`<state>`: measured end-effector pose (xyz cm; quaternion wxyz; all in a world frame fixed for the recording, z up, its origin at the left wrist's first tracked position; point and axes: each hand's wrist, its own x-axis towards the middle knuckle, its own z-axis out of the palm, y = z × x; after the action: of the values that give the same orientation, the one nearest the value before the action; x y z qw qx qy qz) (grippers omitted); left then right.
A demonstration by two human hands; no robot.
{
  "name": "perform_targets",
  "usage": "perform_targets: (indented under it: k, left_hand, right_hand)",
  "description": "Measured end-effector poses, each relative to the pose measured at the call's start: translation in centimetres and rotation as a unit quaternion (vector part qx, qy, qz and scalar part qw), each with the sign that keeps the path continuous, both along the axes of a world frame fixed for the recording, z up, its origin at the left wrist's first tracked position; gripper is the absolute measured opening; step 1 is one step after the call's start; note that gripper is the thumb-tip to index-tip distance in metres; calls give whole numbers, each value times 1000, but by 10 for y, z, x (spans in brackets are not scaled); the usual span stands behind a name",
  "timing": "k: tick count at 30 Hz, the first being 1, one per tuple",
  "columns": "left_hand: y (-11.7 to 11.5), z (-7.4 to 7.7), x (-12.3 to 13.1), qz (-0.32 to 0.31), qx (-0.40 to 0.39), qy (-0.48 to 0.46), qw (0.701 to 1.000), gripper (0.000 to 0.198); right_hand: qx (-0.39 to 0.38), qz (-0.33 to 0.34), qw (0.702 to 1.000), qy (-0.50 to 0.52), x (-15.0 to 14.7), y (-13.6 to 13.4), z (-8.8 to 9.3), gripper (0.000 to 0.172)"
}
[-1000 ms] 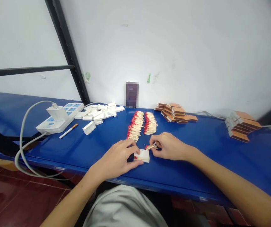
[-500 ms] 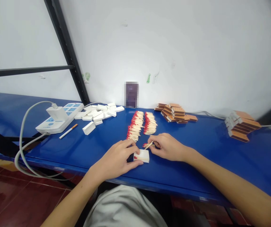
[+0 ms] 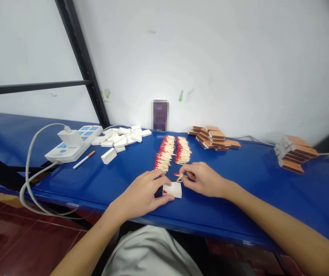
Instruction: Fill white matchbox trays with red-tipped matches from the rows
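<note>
White tray [image 3: 175,186] lies on the table [image 3: 224,216], its long axis running left to right. Inside it, matches [image 3: 170,192] lie along this same axis, red heads pointing left. The left hand [image 3: 143,192] is clamped on the tray's left part. The right hand [image 3: 200,178] pinches slanted matchsticks [image 3: 179,178] near the far right corner; where their heads point, I cannot tell.

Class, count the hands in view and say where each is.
2. The left hand holds the white tray; the right hand pinches matchsticks beside it. None seem hidden.
</note>
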<state>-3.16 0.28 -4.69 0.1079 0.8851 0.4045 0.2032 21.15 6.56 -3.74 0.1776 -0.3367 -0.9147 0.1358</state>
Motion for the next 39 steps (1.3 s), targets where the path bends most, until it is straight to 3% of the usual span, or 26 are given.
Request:
perform_targets:
  k: [23, 39]
  left_hand:
    - [-1, 3, 1, 3, -11, -3, 1000, 30]
    - [0, 2, 2, 8, -9, -11, 1000, 30]
  right_hand:
    - [31, 15, 993, -112, 1, -1, 3, 7]
    - [138, 50, 960, -238, -2, -8, 12, 17]
